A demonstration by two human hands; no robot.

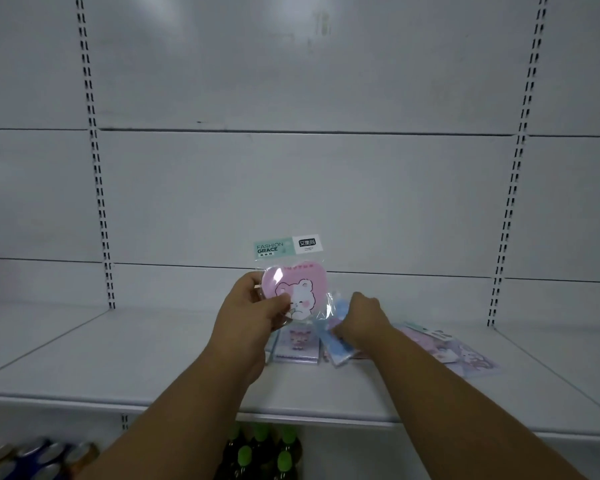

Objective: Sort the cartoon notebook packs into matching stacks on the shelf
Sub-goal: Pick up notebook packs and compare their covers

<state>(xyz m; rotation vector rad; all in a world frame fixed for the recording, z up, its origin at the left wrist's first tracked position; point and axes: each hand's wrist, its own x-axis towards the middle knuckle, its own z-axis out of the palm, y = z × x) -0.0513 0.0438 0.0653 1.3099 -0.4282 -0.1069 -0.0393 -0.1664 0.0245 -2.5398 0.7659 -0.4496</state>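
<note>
**Pink heart pack raised above the shelf**

The left hand (253, 306) pinched a pink heart-shaped notebook pack (293, 285) by its lower left edge, thumb across the front, and held it upright above the white shelf (118, 355). The pack was a clear plastic sleeve with a mint and white header card reading "FASHION GRACE"; the heart cover showed a white cartoon bear with pink cheeks. At 3 o'clock from it, the right hand (361, 318) was curled down onto a pale blue pack (338, 341) lying on the shelf, fingers closed around its upper end.

A lilac notebook pack (297, 344) lay flat at 6 o'clock from the heart, its left side covered by the left hand. At 3 o'clock from the right hand, a larger lilac cartoon pack (465, 351) lay on the shelf, too blurred to read its print. The right forearm hid part of the pile between them. Under the shelf, green-capped bottles (260, 452) and cans (32, 459) were cut off by the frame's lower edge.
</note>
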